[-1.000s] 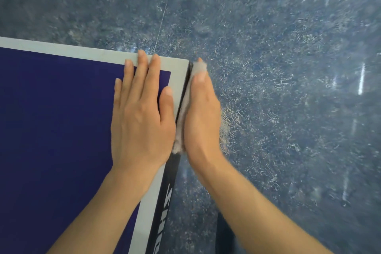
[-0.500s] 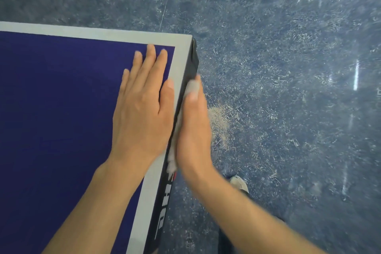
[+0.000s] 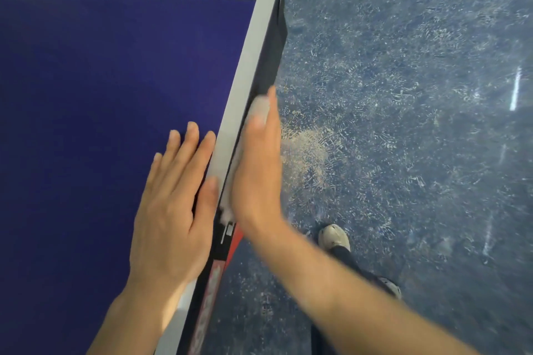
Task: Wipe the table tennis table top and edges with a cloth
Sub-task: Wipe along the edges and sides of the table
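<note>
Head view, left hand flat on table, right hand flat, pressing cloth against edge, shoe below.

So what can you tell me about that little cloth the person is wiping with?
The cloth looks pale grey-white and soft, a bit fuzzy and blurred. Most of it is hidden: the right hand presses it flat with straight fingers against the dark side edge of the table. Only its top end by the fingertips and a ragged bit near the wrist peek out. It sits below the white border line, partway along the edge from the corner.
</note>
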